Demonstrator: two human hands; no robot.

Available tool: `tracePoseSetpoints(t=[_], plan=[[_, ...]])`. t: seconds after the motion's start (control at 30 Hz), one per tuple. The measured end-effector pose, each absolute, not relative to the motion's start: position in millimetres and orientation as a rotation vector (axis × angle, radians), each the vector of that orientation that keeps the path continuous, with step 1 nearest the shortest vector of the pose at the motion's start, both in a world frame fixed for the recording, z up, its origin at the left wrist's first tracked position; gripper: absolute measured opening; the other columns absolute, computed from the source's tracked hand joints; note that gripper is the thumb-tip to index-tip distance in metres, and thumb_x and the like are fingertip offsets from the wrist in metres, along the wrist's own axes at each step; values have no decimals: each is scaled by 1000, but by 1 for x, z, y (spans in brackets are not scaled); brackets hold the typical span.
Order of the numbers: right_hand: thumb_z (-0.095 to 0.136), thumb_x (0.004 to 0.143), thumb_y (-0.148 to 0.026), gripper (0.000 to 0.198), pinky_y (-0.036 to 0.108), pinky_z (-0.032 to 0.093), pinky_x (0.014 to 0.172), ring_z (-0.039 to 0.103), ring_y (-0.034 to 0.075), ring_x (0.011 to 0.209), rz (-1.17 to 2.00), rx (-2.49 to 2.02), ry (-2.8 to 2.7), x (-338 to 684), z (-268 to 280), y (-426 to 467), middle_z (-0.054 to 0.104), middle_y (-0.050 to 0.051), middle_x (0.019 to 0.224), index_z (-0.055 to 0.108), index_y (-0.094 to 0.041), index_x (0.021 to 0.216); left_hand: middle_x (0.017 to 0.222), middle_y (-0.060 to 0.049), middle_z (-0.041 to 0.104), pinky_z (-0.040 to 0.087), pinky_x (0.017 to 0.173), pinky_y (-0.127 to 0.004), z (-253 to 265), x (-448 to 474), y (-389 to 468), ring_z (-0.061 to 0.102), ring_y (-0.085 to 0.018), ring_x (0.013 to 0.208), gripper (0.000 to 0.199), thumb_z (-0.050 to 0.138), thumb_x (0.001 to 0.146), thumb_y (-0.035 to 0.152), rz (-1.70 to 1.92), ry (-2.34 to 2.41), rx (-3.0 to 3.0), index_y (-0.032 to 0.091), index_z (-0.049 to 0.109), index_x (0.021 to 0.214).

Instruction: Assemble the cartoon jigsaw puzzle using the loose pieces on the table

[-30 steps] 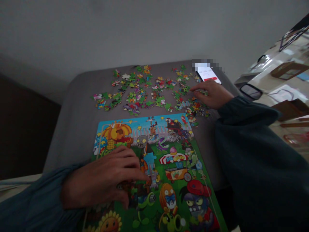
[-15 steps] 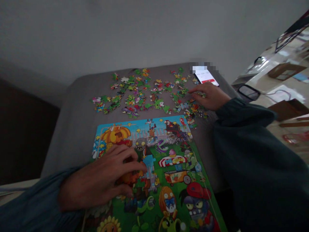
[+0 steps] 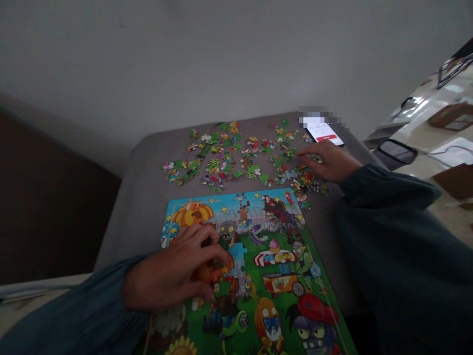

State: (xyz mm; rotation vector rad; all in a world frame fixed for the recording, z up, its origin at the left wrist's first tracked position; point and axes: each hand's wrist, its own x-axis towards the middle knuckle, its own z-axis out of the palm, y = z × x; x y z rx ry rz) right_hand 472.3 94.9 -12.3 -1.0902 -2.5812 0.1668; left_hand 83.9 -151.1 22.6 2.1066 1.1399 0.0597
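My left hand rests over the left part of a colourful cartoon puzzle board, its fingers curved and thumb apart. Beneath and beside those fingers lies a small joined cluster of puzzle pieces, light blue at the top with orange next to it. The hand partly hides this cluster. Beyond the board, my right hand hovers at or touches the right side of the loose puzzle pieces, index finger and thumb spread. Between its fingers I see no piece held.
A lit phone lies at the back right of the grey cloth-covered surface. Behind stands a pale wall. On the right, further off, are a dark-rimmed oval object and cardboard boxes.
The whole view has shifted, so things appear further right and a little lower. Both hands keep nearly the same place relative to the board and the loose pieces.
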Motion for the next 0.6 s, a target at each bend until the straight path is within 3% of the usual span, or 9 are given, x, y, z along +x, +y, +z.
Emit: tracePoseSetpoints(t=[0.13,0.27,0.4,0.6], plan=[[50,98,-30,32,52,57,95,74,33,103,169,-1068,-2567,473,-17,96,79,15,106,77,-19,112,123,-2,56,42,103,-43,24,80,-147,51,-28,118,54,86,75,61,120,1132,2126,39,68,121],[51,96,-29,31,51,57,97,73,32,105,168,-1073,-2533,471,-22,96,79,14,106,77,-20,111,123,-3,62,42,106,-44,27,72,-134,55,-27,118,54,60,87,79,238,1263,2194,37,69,120],[50,96,-29,34,52,58,96,73,32,104,139,-1064,-2519,467,-23,94,79,14,105,78,-18,111,130,-6,63,38,109,-50,39,65,-111,52,-29,127,50,44,99,72,270,1421,2268,34,69,120],[50,95,-30,34,49,59,96,73,30,104,158,-1066,-2510,465,-19,92,79,14,107,78,-19,112,141,-3,62,32,112,-58,57,71,-74,48,-32,136,31,57,99,56,245,1605,2364,37,69,121]])
